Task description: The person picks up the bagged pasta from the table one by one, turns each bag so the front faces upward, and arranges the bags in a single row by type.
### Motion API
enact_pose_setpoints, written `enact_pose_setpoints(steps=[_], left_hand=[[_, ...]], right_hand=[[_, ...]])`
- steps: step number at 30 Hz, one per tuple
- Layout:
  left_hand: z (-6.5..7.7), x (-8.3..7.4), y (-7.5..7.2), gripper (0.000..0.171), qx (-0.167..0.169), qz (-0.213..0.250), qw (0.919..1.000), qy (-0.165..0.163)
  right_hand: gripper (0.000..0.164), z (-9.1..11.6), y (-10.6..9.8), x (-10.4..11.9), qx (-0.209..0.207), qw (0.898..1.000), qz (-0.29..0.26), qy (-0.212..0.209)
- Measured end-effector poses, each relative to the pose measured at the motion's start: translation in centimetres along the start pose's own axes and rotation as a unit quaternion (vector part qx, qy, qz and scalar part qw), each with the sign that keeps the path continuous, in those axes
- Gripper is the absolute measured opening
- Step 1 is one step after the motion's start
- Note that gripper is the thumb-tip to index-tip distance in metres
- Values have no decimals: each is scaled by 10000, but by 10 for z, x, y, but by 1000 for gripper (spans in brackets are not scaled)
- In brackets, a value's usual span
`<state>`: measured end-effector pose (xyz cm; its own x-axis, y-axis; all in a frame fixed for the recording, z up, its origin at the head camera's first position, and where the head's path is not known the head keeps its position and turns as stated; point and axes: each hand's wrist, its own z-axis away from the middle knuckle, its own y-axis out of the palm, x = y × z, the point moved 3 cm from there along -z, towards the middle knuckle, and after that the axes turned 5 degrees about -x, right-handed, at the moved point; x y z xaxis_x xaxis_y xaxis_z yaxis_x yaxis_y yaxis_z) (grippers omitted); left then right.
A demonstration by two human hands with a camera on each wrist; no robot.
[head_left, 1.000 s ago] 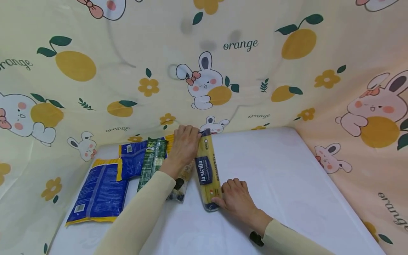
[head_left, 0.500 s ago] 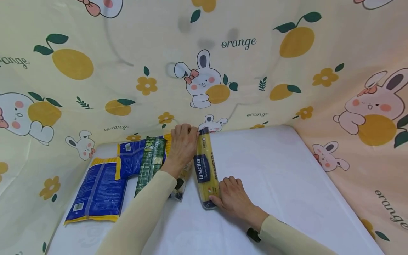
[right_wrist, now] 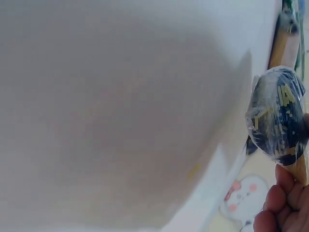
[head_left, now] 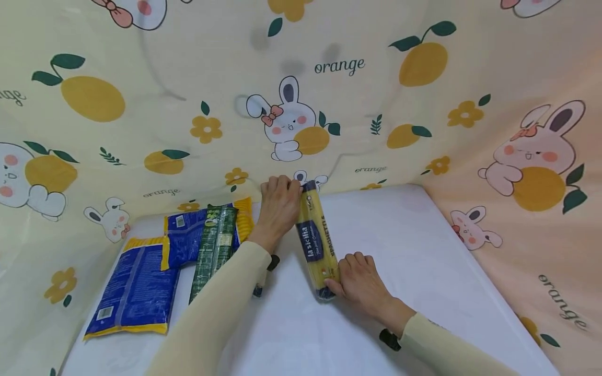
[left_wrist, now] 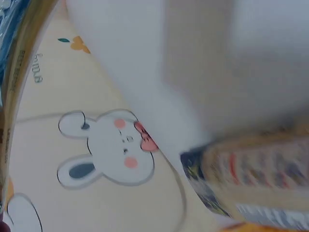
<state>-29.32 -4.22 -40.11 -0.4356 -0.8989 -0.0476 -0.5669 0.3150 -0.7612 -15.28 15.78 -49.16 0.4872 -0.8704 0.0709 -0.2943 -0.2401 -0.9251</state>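
Observation:
A clear pack of spaghetti [head_left: 317,240] with a dark blue label is held by both hands above the white table. At its far end my left hand [head_left: 278,211] grips the upper left edge, the thumb hidden. Lower down, my right hand [head_left: 361,277] pinches the near end from the right, thumb over the front. The right wrist view shows the pack's dark, crinkled near end [right_wrist: 277,116] close up, with curled fingers [right_wrist: 275,203] below it. A strip of wrapper [left_wrist: 19,72] runs down the left edge of the left wrist view.
On the left of the white table [head_left: 400,235] lie a blue-and-yellow bag [head_left: 131,287], a second blue bag [head_left: 185,237] and a long green packet [head_left: 213,250]. Another pack [left_wrist: 260,179] is mostly behind the left forearm. A patterned cloth [head_left: 291,62] encloses the back and sides.
Both hands have carried the spaghetti pack to the right, away from the other packets, and its far end now leans more to the left. The head view has shifted slightly to the right.

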Motion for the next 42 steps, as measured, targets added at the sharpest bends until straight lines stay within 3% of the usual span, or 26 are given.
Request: enact_pose_setpoints(steps=[6, 13, 17, 21, 25, 29, 33, 37, 42], left_hand=[[-15, -15, 24, 32, -147, 25, 9995, 274], [-25, -31, 51, 31, -143, 24, 9999, 56], [-30, -44, 65, 33, 268, 4, 9996, 0], [-32, -53, 75, 28, 1039, 30, 9946, -87], [-27, -54, 87, 26, 2058, 84, 9784, -200], [-15, -51, 104, 39, 2942, 337, 9540, -478], [-4, -52, 116, 47, 3588, 578, 9278, -838], [4, -55, 123, 59, 3896, 792, 9118, -1030], [12, -64, 130, 79, 3847, 1192, 9106, -931]], right_hand=[[46, 6, -5, -22, 126, 9994, -77, 316], [44, 14, -4, -39, -87, 9983, -152, 548], [45, 19, 0, -44, -126, 9974, -68, 705], [45, 25, 3, -47, -180, 9963, -17, 844], [45, 29, 5, -50, -301, 9952, 45, 931], [45, 34, 8, -52, -236, 9944, 62, 1033], [46, 36, 9, -53, -66, 9928, -22, 1199], [45, 39, 8, -56, 138, 9898, -74, 1418], [41, 43, 3, -63, 450, 9834, 0, 1757]])
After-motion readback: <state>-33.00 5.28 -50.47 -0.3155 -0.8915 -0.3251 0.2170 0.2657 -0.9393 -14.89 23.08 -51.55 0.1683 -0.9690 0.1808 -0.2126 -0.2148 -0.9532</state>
